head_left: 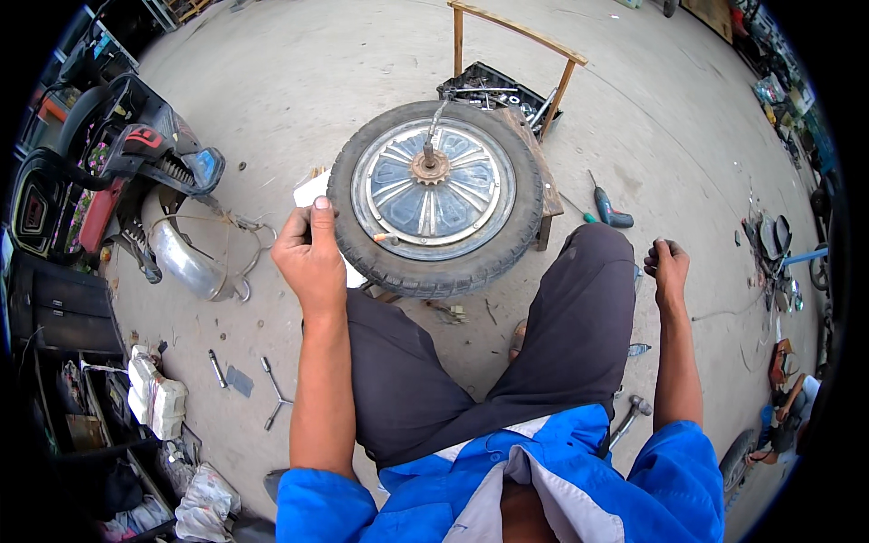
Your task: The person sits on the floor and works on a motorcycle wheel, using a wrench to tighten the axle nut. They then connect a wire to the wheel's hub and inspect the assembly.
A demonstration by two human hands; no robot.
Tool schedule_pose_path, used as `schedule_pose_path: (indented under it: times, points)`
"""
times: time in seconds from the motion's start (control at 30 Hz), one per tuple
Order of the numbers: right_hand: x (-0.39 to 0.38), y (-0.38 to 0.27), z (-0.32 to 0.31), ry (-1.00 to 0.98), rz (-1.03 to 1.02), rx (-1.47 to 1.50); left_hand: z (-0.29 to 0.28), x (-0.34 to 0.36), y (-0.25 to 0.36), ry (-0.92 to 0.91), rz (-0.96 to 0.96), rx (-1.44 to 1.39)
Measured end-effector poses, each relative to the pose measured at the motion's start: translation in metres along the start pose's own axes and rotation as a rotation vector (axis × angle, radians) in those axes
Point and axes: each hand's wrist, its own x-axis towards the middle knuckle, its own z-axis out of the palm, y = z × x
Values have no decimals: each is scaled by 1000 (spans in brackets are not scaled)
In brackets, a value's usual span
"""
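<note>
A wheel (439, 271) with a black tyre lies flat in front of my knees on a low wooden stand (550, 201). Its metal hub carries a rusty sprocket (429, 166) around an upright axle, from which a cable runs. At the tyre's left side, my left hand (312, 253) is raised with thumb up and fingers curled; what they hold, if anything, is hidden. Behind it shows a white sheet (310, 190). My right hand (670, 271) hangs beyond my right knee, fingers closed, with something dark and unclear at the fingertips.
Behind the wheel stands a black toolbox (489, 81) beside a wooden frame (520, 25). A power drill (611, 210) and a hammer (634, 414) lie to the right. At left are a three-armed wrench (274, 398), a metal tube (217, 368) and a partly dismantled vehicle (149, 172).
</note>
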Motion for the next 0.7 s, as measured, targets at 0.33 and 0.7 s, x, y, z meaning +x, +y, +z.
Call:
schedule_pose_path:
  times: [0.33,0.7]
  points:
    - [-28,-166,122,-455,-226,99,-12,30,7,-7,3,30]
    - [8,-144,197,-612,-172,-326,-6,86,-14,-106,-142,126]
